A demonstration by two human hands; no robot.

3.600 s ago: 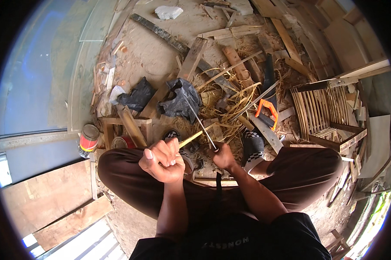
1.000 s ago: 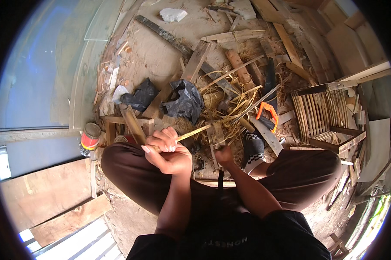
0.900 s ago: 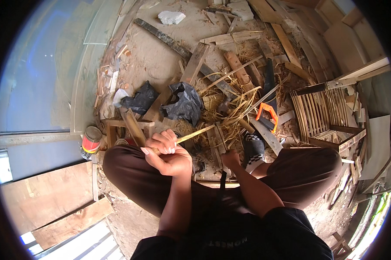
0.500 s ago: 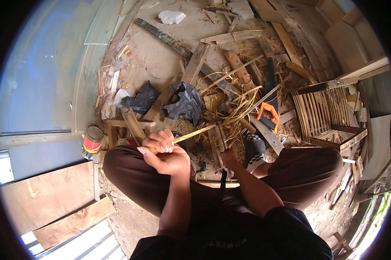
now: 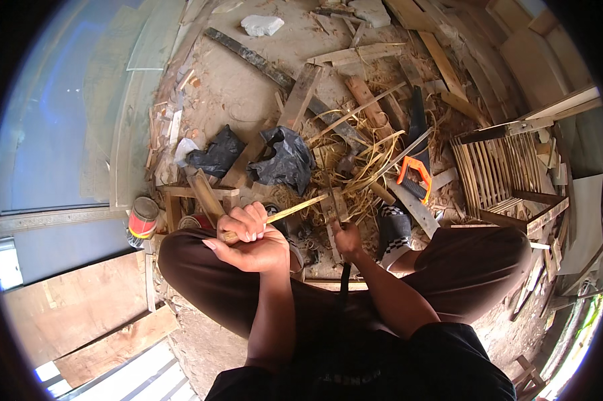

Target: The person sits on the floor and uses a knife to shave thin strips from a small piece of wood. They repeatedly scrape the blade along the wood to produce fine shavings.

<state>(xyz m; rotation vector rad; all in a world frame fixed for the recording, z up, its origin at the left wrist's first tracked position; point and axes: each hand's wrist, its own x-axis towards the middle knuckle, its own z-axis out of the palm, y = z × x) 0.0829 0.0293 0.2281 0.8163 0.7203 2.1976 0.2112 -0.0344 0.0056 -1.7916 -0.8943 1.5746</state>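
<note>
A thin yellowish bamboo stick runs through my closed left hand, its far end pointing right and slightly away from me. My right hand is closed around the handle of a knife, which the fist hides. The dark, narrow knife blade points away from me, near the stick's tip; whether the two touch I cannot tell. A wooden block stands below the blade, among pale shavings.
A saw with an orange handle lies right of the shavings. Black plastic bags and boards are ahead. A slatted wooden frame stands at right, a red-and-yellow can at left. My shod foot is beside the shavings.
My right hand and the knife have shifted slightly left and away from me, and the blade is now more tilted. My left hand still grips the stick, almost in the same place.
</note>
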